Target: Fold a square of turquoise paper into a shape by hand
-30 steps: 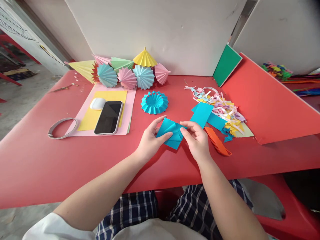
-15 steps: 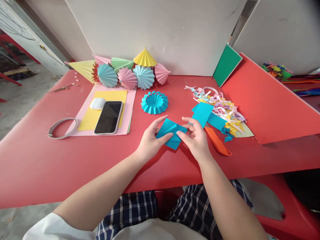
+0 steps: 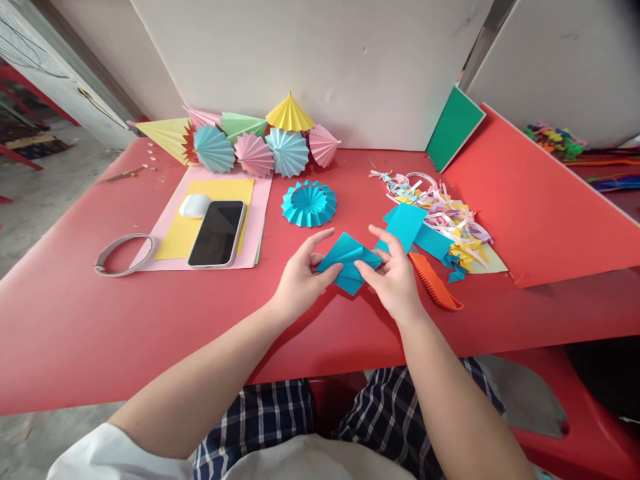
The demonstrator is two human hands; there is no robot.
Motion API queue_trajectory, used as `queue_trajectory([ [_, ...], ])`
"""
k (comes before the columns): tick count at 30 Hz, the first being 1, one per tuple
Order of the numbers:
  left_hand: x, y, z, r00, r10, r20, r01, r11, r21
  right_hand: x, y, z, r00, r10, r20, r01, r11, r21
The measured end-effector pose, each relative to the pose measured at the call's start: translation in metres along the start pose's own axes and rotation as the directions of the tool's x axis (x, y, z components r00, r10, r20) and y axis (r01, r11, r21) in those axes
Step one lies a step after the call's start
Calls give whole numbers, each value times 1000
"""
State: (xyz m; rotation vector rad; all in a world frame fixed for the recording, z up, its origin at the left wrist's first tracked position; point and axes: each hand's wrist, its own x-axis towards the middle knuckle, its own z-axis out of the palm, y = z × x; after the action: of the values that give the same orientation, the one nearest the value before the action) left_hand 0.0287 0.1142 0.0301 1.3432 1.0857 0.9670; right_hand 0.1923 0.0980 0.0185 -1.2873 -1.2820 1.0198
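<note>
Folded blue paper (image 3: 349,256) is held just above the red worktop (image 3: 100,333), between its middle and its near edge. The left hand (image 3: 299,280) grips the paper's left corner, thumb on top and fingers beneath. The right hand (image 3: 393,280) holds the right side, thumb on the upper face, with its forefinger raised clear of the sheet; a second ago that forefinger and thumb pinched the upper right edge together. The paper has also turned a little and shifted rightward, so one corner now points more squarely at the far edge.

Beyond it lies a blue pleated rosette (image 3: 310,203). Just right of the right hand are an orange toothed tool (image 3: 434,281) and loose blue pieces (image 3: 406,223), these against a heap of paper shreds (image 3: 445,207). Leftward, a phone (image 3: 217,233) and a white case (image 3: 195,206) rest on a yellow sheet (image 3: 173,243). Pleated paper umbrellas (image 3: 289,152) line the far edge. These things lie as before.
</note>
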Motion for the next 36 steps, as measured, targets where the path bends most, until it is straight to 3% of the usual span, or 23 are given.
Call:
queue_trajectory([
  [11,2,8,-11,999,37,-12,-36,999,24,5,-10,-17,993,-84,-88,74,991,-112],
  [20,5,4,-16,997,75,17,-74,997,-30,9,5,-16,979,-134,-156,116,986,-118],
  [29,2,5,-14,991,133,-2,-131,982,133,10,6,-14,978,-138,-156,117,983,-139],
  [36,4,4,-17,995,97,15,-97,995,35,9,6,-15,981,-131,-140,110,983,-150],
])
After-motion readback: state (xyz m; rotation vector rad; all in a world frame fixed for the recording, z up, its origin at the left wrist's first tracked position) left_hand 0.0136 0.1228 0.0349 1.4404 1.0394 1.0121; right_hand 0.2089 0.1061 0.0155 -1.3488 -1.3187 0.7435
